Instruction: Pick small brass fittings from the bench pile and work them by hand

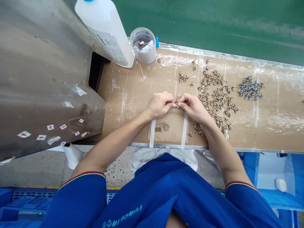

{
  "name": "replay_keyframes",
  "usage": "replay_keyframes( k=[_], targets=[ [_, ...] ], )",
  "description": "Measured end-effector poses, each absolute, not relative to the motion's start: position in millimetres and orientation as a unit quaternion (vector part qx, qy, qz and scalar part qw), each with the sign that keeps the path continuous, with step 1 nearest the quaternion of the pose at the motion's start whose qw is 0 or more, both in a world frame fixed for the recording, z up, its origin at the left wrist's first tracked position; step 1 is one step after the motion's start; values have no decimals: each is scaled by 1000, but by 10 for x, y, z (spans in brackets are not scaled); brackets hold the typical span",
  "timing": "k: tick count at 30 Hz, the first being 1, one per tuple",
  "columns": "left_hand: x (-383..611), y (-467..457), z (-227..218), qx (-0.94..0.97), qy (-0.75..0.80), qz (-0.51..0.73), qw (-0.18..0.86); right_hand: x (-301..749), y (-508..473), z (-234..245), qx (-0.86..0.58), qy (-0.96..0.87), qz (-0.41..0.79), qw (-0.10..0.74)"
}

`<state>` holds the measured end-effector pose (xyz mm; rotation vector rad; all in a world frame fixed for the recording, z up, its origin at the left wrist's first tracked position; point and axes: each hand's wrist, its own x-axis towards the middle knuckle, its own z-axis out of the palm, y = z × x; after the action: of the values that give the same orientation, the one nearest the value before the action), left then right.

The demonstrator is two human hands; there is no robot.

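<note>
So, what do you get nearest the camera?

Blue sleeves with a striped cuff [78, 202], then bare forearms. I see the left hand [159, 105] and the right hand [193, 108] meeting over the middle of the table's near side. Neither is clenched; both grasp a tiny dark metal part [176, 102] between their fingertips, too small for me to make out its shape.

What's just past them?

Right under the hands, I see a small clear plastic dish [166, 127] between two white tape strips [152, 133], on a ribbed cardboard sheet [133, 95]. Right of the hands lie scattered brass-coloured parts [215, 101], knobbly and heaped loosely. Farther right sits a tighter pile of blue-and-brass parts [250, 88].

And along the far edge?

A translucent cup [143, 45] holding white tissue stands by the far edge, beside a big white plastic bottle [104, 28] lying tilted toward the corner. A thin wooden stick [141, 69] lies just below the cup. Beyond them runs a green panel [213, 19]. At left rises a scuffed metal sheet [47, 79] with small red-marked labels [41, 137]. Below, I see a speckled terrazzo floor [118, 167] and blue crates [28, 199].
</note>
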<state>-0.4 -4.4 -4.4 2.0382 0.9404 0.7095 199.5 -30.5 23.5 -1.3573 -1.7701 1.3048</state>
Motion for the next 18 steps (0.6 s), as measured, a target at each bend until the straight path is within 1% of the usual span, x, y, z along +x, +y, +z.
replay_keyframes(
  k=[6,11,18],
  targets=[
    [-11,-57,-38,794,372,286,387,1975,-298,221,-499,-657,489,282],
    [-18,-61,11,788,384,285,388,1978,-283,227,-480,-633,520,314],
    [-20,-55,102,760,398,291,423,1981,-275,197,-486,-571,559,354]
  ],
)
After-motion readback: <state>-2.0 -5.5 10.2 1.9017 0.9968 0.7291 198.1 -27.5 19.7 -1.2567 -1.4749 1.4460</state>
